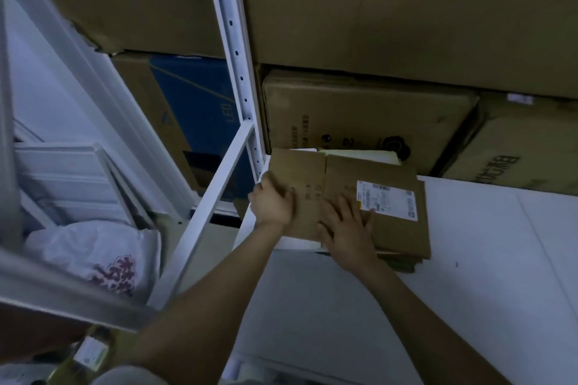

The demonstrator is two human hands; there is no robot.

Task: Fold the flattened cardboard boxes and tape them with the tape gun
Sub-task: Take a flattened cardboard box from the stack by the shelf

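A flattened brown cardboard box (391,172) lies on top of a small stack of flat boxes on a white surface (484,244). It carries a white shipping label (387,200) on its right half. My left hand (272,201) grips the box's left edge, fingers curled over it. My right hand (347,228) lies flat on the box's front middle with fingers spread, the fingertips touching the label's lower left corner. No tape gun is in view.
Large cardboard cartons (375,25) are stacked behind and above the flat boxes. A white metal shelf post (234,50) and its diagonal brace (212,197) stand to the left. A white plastic bag with red print (103,256) lies at lower left.
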